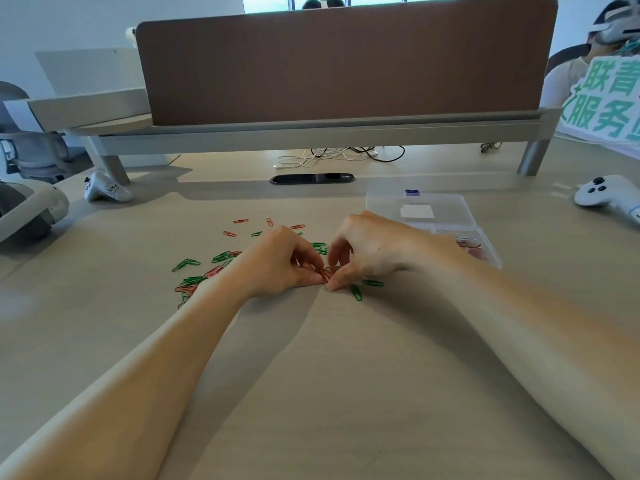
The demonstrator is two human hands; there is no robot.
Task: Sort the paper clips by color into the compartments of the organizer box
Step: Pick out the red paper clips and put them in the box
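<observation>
Your pale wood-grain desk (329, 375) lies under both forearms. The clear plastic organizer box (491, 252) stands open to the right of your grip. Your left hand (277, 265) and right hand (370, 251) meet fingertip to fingertip, together pinching red wire paper clips (325, 272). Loose green and red clips (197, 279) lie to its left.

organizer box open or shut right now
Open: the organizer box has its clear lid flipped back, red clips lying in an uncovered compartment.
</observation>
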